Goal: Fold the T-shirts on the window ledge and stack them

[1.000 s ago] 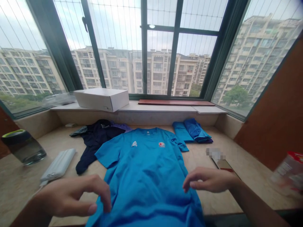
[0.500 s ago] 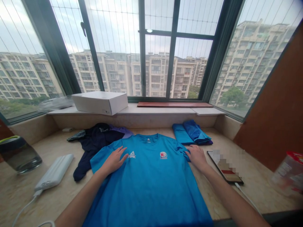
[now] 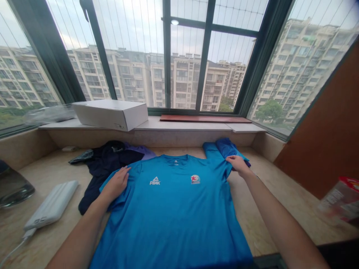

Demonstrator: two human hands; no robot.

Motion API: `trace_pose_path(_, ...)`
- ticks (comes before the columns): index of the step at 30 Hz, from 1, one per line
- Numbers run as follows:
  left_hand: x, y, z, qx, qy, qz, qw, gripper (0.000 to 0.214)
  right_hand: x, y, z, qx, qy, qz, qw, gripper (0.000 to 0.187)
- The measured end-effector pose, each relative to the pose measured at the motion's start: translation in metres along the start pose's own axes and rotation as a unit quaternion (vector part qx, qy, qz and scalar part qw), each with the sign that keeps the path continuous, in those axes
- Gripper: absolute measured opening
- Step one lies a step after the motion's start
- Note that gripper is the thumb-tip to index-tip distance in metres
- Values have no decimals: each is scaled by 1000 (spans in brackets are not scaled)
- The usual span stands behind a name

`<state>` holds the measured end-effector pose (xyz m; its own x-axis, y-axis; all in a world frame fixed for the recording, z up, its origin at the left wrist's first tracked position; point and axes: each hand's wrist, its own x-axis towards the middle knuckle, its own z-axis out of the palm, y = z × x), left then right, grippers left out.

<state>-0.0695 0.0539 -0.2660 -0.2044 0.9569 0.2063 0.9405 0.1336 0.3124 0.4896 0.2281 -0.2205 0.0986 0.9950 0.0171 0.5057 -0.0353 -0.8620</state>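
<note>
A bright blue T-shirt [image 3: 174,213] with a white logo lies flat, front up, on the beige counter [image 3: 252,209]. My left hand [image 3: 116,184] rests open and flat on the shirt's left shoulder and sleeve. At the shirt's right shoulder, my right hand [image 3: 238,164] has its fingers pinched on the sleeve fabric, beside the folded blue clothes [image 3: 224,149].
Dark navy and purple garments [image 3: 108,160] lie crumpled left of the shirt. A white power bank [image 3: 50,205] with a cable and a dark bottle [image 3: 11,185] sit far left. A white box [image 3: 109,114] stands on the window ledge. A red-topped packet [image 3: 340,200] is at right.
Both hands have slid outward from the shirt's chest to its shoulders. The right hand has closed on the right sleeve. The phone seen at right is now out of sight behind my right arm.
</note>
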Motion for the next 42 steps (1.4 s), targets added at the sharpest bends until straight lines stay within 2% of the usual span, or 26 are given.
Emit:
trace_pose_path(2,-3,-6,-7,56,10,-13,998,60,4,-16,1,15,-23,3,1000,18)
trace_pose_path(4,-7,-11,-13,121,16,-52,991,62,3,-35,9,29,-53,-10,998,25)
trace_pose_path(7,-14,-17,-22,160,15,-125,979,68,-11,-57,31,84,-170,-59,980,44)
trace_pose_path(9,-18,-19,-26,154,7,-156,976,71,-24,-62,46,115,-252,-112,954,52)
trace_pose_path(10,-19,-20,-27,149,2,-165,975,72,-31,-61,52,105,-274,-141,946,52)
trace_pose_path(13,-23,-23,-30,147,-5,-168,975,66,-50,-48,61,-49,-270,-214,938,46)
trace_pose_path(16,-24,-22,-32,151,-12,-171,974,59,-65,-33,61,-217,-262,-236,910,49)
trace_pose_path(19,-23,-15,-35,147,-14,-166,975,53,-74,-26,61,-302,-229,-229,896,47)
trace_pose_path(22,-22,-3,-38,122,8,-166,979,50,-78,-29,63,-322,-178,-211,906,27)
trace_pose_path(24,-22,4,-40,96,22,-183,978,53,-78,-34,65,-255,-175,-207,928,28)
trace_pose_path(26,-22,9,-40,71,35,-201,976,56,-77,-38,67,-137,-253,-198,937,45)
trace_pose_path(28,-22,11,-40,47,51,-205,976,54,-75,-39,71,-45,-352,-183,917,62)
trace_pose_path(29,-22,11,-39,29,63,-200,977,51,-75,-38,74,-29,-374,-186,908,66)
trace_pose_path(31,-22,11,-38,-22,88,-182,979,43,-75,-33,84,-65,-360,-226,903,66)
trace_pose_path(33,-21,11,-38,-83,102,-180,975,38,-78,-25,96,-153,-320,-277,893,64)
trace_pose_path(35,-21,12,-39,-161,96,-204,961,45,-83,-17,108,-241,-300,-298,873,67)
trace_pose_path(38,-22,16,-40,-316,68,-241,915,67,-86,-12,121,-332,-283,-280,855,72)
trace_pose_path(42,-24,23,-41,-474,54,-236,847,76,-78,-14,126,-387,-268,-233,851,72)
